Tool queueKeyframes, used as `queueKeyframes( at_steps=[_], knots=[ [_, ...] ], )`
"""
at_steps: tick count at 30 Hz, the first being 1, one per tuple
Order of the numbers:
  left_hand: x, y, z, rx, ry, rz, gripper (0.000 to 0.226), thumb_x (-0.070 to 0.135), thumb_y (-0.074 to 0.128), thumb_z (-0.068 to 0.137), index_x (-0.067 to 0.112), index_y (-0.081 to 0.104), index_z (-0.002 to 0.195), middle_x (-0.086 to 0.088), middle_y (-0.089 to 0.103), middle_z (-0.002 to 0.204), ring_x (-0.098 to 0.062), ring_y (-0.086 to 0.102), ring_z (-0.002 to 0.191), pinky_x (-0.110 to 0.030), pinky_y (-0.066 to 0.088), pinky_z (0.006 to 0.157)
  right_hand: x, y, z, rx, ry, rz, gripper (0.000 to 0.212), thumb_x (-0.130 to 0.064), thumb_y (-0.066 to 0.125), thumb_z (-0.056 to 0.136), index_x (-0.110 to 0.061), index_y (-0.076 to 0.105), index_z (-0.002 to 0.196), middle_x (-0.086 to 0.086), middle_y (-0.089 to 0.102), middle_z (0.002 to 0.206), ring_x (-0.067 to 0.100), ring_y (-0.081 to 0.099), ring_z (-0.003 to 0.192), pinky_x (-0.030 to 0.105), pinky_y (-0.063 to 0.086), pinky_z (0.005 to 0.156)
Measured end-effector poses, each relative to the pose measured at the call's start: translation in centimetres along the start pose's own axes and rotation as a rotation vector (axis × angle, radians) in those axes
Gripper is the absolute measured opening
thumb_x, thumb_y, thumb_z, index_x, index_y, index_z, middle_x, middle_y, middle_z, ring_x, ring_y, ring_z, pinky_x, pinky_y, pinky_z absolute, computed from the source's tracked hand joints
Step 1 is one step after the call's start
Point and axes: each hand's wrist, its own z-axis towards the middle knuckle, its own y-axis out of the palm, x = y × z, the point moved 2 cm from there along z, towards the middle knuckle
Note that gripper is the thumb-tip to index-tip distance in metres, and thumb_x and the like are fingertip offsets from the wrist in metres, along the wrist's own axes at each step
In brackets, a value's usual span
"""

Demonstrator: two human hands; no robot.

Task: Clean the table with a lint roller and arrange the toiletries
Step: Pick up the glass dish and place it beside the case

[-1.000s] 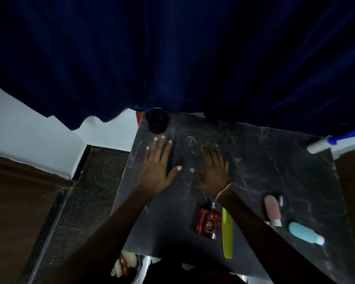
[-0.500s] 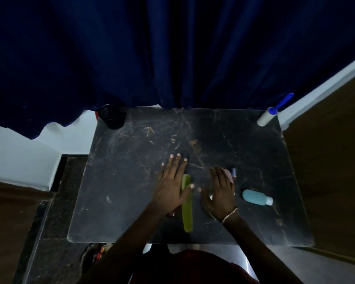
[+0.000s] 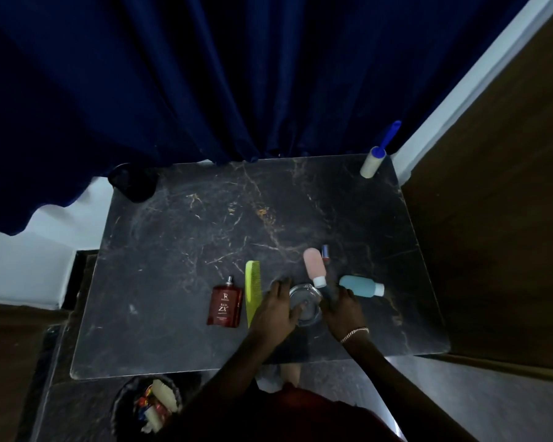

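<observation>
Presently on one desk (image 3: 189,237), a rectangular slab of black marble with pale veining and scuffs:

- Lint roller (image 3: 373,164), one: a pale paper drum on a blue plastic handle. It lies untouched at the far right corner, well apart from both hands.
- Perfume bottle (image 3: 224,306), one: flat, red, rectangular, lying down.
- Comb (image 3: 253,290), one: yellow-green plastic, just beside the perfume bottle.
- Squeeze bottles, two, both white-capped: a pink bottle (image 3: 313,264) and a teal bottle (image 3: 358,284).
- Lipstick-like tube (image 3: 325,251), one, small.
- Glass dish (image 3: 305,303), one: round, clear.
- Black cup (image 3: 133,183), one, at the far left corner.

Left hand (image 3: 275,311): grip apart, fingers fairly straight, thumb on the glass dish. Right hand (image 3: 342,309): fingers bunched near the pink bottle's cap; cannot tell whether its grip is clamped on anything.

On the floor stands one waste bin (image 3: 147,406).
</observation>
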Motion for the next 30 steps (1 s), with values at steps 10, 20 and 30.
queueKeyframes(
  at_steps=[10, 20, 30],
  knots=[
    [1.5, 0.3, 0.4, 0.117, -0.380, -0.246, 0.021, 0.013, 0.064, 0.093, 0.005, 0.072, 0.111, -0.017, 0.072, 0.116, -0.033, 0.067, 0.112, -0.036, 0.049, 0.091, -0.2, 0.5, 0.5, -0.096, 0.158, 0.119, 0.021, -0.025, 0.066, 0.085, -0.015, 0.076, 0.099, 0.005, 0.076, 0.101, 0.022, 0.071, 0.097, 0.021, 0.048, 0.081],
    [1.0, -0.1, -0.8, 0.165, -0.446, -0.490, 0.011, 0.001, 0.068, 0.086, 0.003, 0.076, 0.092, -0.015, 0.077, 0.094, -0.032, 0.074, 0.091, -0.042, 0.061, 0.082, 0.1, 0.3, 0.4, -0.148, 0.187, 0.305, 0.011, -0.007, 0.069, 0.078, -0.001, 0.077, 0.083, 0.017, 0.076, 0.079, 0.028, 0.075, 0.070, 0.040, 0.063, 0.068],
    [-1.5, -2.7, -2.7, 0.247, -0.494, -0.784, 0.010, 0.005, 0.079, 0.087, 0.007, 0.076, 0.096, -0.016, 0.078, 0.088, -0.034, 0.078, 0.079, -0.051, 0.066, 0.073, -1.5, 0.0, 0.0, -0.179, 0.088, 0.479, 0.018, -0.012, 0.077, 0.077, -0.007, 0.075, 0.094, 0.010, 0.077, 0.085, 0.022, 0.076, 0.074, 0.041, 0.063, 0.074]
  ],
)
